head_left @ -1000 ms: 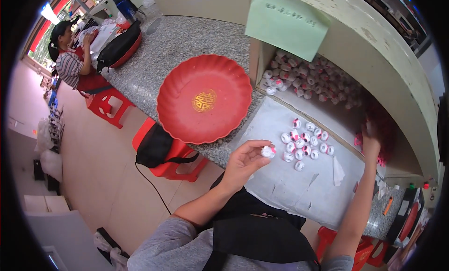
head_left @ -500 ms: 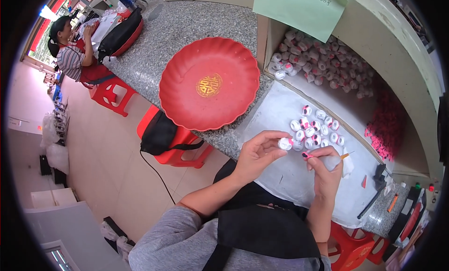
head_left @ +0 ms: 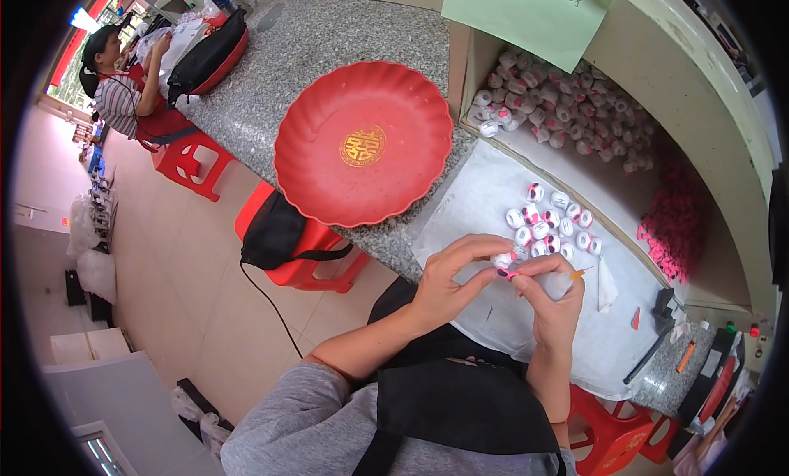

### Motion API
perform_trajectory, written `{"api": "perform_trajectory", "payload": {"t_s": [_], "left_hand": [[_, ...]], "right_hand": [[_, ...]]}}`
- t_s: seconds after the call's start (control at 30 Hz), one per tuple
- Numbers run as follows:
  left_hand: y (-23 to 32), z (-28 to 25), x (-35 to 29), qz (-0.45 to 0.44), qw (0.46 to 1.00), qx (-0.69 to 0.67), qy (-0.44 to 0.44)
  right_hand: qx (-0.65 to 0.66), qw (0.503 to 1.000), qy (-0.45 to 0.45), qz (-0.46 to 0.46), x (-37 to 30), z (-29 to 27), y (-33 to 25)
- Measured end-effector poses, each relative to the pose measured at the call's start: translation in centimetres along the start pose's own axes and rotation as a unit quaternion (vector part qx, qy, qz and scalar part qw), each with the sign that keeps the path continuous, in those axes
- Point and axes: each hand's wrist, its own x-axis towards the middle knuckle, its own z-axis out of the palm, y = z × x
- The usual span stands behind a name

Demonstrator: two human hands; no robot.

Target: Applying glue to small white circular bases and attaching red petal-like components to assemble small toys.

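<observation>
My left hand is closed, pinching a small round white piece with a pink edge between thumb and fingertips. Between the thumb and forefinger of my right hand is a small pink-and-black piece, which meets the white one or lies right against it. Tucked in the same hand is a small translucent bottle with an orange needle tip pointing outward. Just beyond my fingers, several similar white pieces, some with pink and black parts, rest on a white sheet.
A red scalloped plate stands on the granite counter to the left. The cubby at the back right holds piled white pieces and pink pieces. A black-handled tool lies right. Another person sits far left.
My right hand has moved left, bringing the pink-and-black piece up to the white piece in my left hand. The other person's hand has risen slightly.
</observation>
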Motion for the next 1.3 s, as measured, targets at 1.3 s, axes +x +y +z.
{"api": "perform_trajectory", "payload": {"t_s": [1.3], "left_hand": [[0.8,0.1,-0.2,-0.158,0.949,-0.270,-0.042]], "right_hand": [[0.036,0.999,-0.023,0.006,-0.6,0.6,1.1]]}}
